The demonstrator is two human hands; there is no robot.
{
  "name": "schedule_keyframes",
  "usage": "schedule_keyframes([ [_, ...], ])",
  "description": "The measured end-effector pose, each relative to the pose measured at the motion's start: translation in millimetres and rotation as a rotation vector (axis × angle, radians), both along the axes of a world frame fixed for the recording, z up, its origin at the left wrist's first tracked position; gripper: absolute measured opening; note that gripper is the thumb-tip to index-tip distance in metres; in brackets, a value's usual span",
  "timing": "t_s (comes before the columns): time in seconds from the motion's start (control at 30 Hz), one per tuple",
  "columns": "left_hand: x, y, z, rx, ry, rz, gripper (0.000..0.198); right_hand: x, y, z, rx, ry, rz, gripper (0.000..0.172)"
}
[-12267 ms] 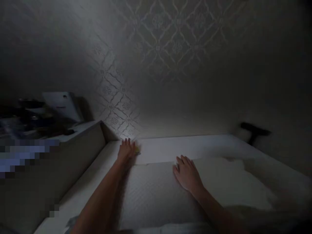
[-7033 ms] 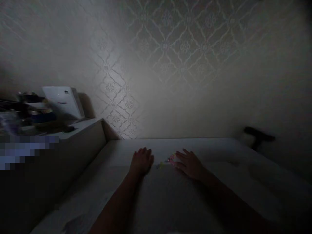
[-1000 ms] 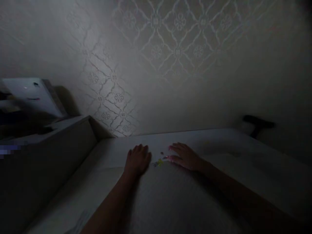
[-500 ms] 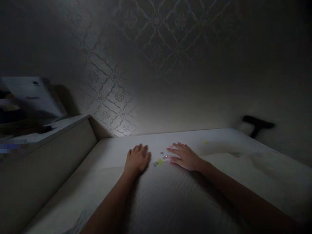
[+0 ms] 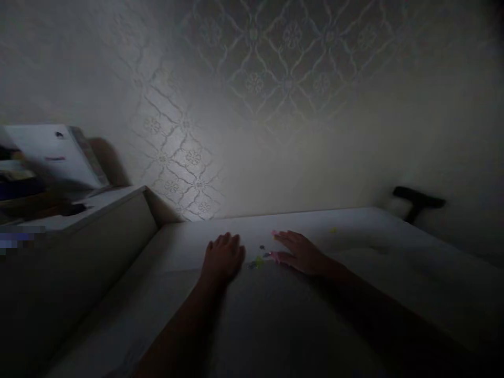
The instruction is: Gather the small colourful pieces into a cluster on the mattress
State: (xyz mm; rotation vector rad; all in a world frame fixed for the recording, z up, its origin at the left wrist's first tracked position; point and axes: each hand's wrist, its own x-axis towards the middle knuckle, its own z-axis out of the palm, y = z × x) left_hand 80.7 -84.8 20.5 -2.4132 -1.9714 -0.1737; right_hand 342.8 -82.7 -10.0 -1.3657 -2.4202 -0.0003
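**Two flat hands on a mattress, small bits of litter between them**

The patterned wall fills the upper half of the dim view, lit from low down near the corner. Below it lies the mattress, pale, with a quilted top, running from the wall corner toward the camera. A plain headboard-like panel borders its left side and carries a shelf with a white box and dark clutter too blurred to name. A dark T-shaped object shows past the far right corner of the mattress; what it is cannot be told.

The left hand rests palm down near the far edge of the mattress, fingers loosely together and slack, grasping nothing. The right hand lies flat just to its right, fingers spread and pointing left, also holding nothing.

Between the two hands, on the mattress surface, sits a scatter of tiny scraps: a yellow-green fleck, a couple of dark specks and a pinkish one right at the right fingertips. Another yellow speck lies apart, farther right.

As a judgement, these bits look very light and loose, likely to skitter or cling in the quilting if brushed hard. Too small for a whole-hand grab, they would best be pinched between thumb and forefinger, or herded together with the side of a hand against the other palm. The mattress should give softly under pressure.
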Motion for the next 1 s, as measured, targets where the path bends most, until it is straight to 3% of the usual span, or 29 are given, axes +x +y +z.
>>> schedule_keyframes([
  [0.13, 0.8, -0.8, 1.2, 0.013, 0.004, -0.003, 0.05, -1.9, 0.3, 2.3, -0.008, -0.035, -0.005, 0.061],
  [0.37, 0.3, 1.2, -1.2, 0.012, -0.002, -0.003, 0.052, 3.2, -10.2, 14.4, 0.03, -0.16, -0.097, 0.045],
  [0.5, -0.4, 1.3, -2.2, 0.035, -0.019, -0.013, 0.049, 24.6, -15.0, 23.9, 0.059, -0.313, -0.206, 0.033],
  [0.7, -1.6, 3.2, -4.1, 0.024, -0.015, -0.003, 0.052, 74.5, -3.9, 28.9, 0.042, -0.508, -0.386, 0.031],
  [1.0, -3.2, 5.5, -4.3, 0.01, -0.003, -0.007, 0.054, 105.4, 5.3, 22.0, 0.031, -0.394, -0.489, 0.028],
])
